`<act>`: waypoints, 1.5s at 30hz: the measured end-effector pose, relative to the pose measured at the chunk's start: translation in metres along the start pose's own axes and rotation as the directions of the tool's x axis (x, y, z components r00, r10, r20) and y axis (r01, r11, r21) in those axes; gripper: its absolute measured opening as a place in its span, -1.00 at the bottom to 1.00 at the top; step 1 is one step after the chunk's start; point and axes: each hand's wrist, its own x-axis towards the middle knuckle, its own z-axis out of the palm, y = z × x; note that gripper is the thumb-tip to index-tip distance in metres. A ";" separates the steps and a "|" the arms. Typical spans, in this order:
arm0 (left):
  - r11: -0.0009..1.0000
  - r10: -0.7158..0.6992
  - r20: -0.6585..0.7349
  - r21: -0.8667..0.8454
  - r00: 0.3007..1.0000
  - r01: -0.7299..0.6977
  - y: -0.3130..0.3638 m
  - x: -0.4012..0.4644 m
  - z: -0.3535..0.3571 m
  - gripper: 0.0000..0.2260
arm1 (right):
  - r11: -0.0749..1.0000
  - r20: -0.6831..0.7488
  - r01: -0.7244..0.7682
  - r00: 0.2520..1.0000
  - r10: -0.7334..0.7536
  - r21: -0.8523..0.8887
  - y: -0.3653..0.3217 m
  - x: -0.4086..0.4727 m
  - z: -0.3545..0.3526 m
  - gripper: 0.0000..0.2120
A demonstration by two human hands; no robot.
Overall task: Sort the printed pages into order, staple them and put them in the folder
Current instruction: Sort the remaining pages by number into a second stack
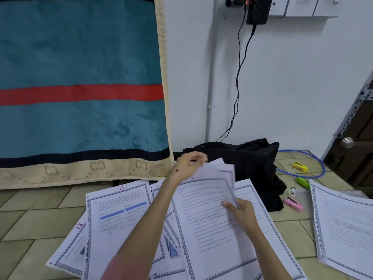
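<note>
Two hands leafing through printed pages over a tiled floor.

The left hand (186, 165) pinches the top edge of a raised sheaf of pages (210, 201), while the right hand (240, 213) grips its right edge, thumb on top. More pages (119, 215) lie fanned on the floor (40, 221) beneath; a separate stack (347, 225) sits near the right edge, by a pink stapler (293, 203).

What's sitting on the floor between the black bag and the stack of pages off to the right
In the head view, between the black bag and the right stack of pages lie a pink stapler, a green stapler and a small white ring-shaped item on the tiled floor.
</note>
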 end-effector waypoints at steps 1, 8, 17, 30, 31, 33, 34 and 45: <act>0.997 -0.026 -0.168 -0.078 0.985 0.013 -0.009 -0.011 -0.003 -0.77 | 1.000 -0.028 0.001 1.000 -0.001 0.009 0.004 0.001 -0.004 -0.88; 0.959 -0.271 -0.274 -0.162 0.923 0.234 -0.123 -0.101 0.031 -0.36 | 0.998 -0.082 0.009 0.997 -0.004 0.063 0.010 0.004 -0.031 -0.94; 0.826 -0.137 -0.163 0.526 0.977 0.204 -0.147 -0.103 0.043 -0.31 | 0.987 -0.320 0.114 0.945 -0.072 0.114 -0.021 0.022 -0.057 -0.90; 0.705 -0.186 0.054 0.703 0.981 0.095 -0.121 -0.087 0.049 -0.56 | 0.951 -0.301 0.305 0.912 -0.278 0.047 -0.104 0.014 -0.044 -0.84; 0.689 -0.186 0.047 0.718 0.981 0.096 -0.121 -0.087 0.050 -0.57 | 0.945 -0.302 0.323 0.907 -0.294 0.050 -0.111 0.013 -0.044 -0.83; 0.666 -0.183 0.032 0.739 0.983 0.100 -0.120 -0.089 0.051 -0.57 | 0.933 -0.303 0.352 0.899 -0.317 0.068 -0.125 0.009 -0.045 -0.84; 0.655 -0.181 0.028 0.749 0.983 0.099 -0.118 -0.088 0.052 -0.57 | 0.927 -0.303 0.369 0.894 -0.331 0.075 -0.132 0.008 -0.046 -0.86; 0.719 -0.153 0.050 0.691 0.987 0.076 -0.093 -0.097 0.046 -0.50 | 0.841 -0.425 0.463 0.845 -0.324 0.280 -0.178 -0.005 -0.048 -0.94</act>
